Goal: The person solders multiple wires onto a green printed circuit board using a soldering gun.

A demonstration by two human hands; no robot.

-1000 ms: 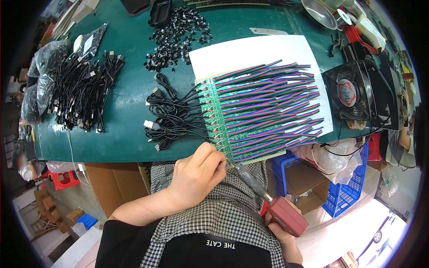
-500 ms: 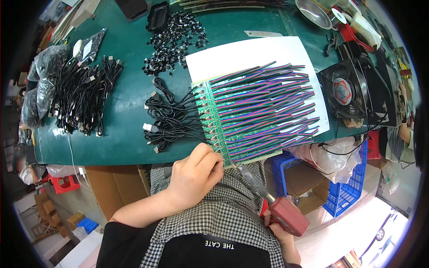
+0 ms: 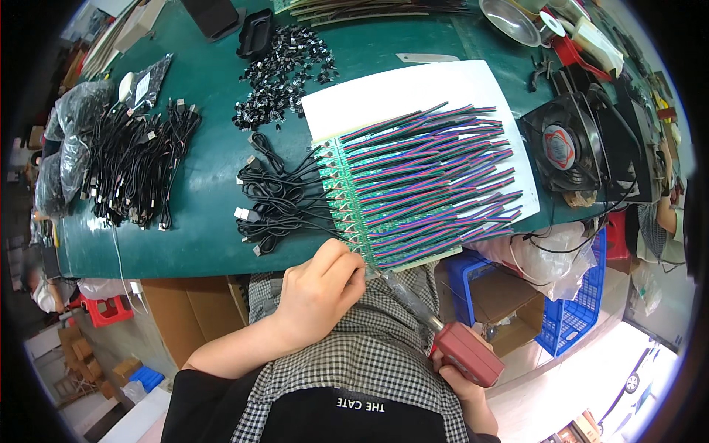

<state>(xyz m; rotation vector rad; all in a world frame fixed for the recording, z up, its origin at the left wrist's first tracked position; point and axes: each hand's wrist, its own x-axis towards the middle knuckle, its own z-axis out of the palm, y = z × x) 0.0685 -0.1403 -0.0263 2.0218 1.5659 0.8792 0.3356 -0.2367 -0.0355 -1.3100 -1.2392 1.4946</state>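
My left hand (image 3: 319, 289) sits at the near edge of the green table (image 3: 207, 199), fingers curled and pinched at the lower left corner of a green circuit board strip (image 3: 347, 207). Rows of multicoloured ribbon wires (image 3: 436, 181) run off that strip over a white sheet (image 3: 406, 92). My right hand (image 3: 461, 384) grips the red handle of a soldering iron (image 3: 465, 351), whose shaft reaches up to the board's near corner beside my left fingers. Black cables with connectors (image 3: 277, 203) lie just left of the board.
A larger pile of black cables (image 3: 136, 166) and a heap of small black plastic parts (image 3: 284, 74) lie further left and back. A black fan (image 3: 565, 144) stands at the right. A blue crate (image 3: 576, 306) and cardboard boxes (image 3: 185, 317) sit under the table.
My left hand has shifted slightly along the board's near corner. The view has tilted a little; the soldering iron stays at the same corner.
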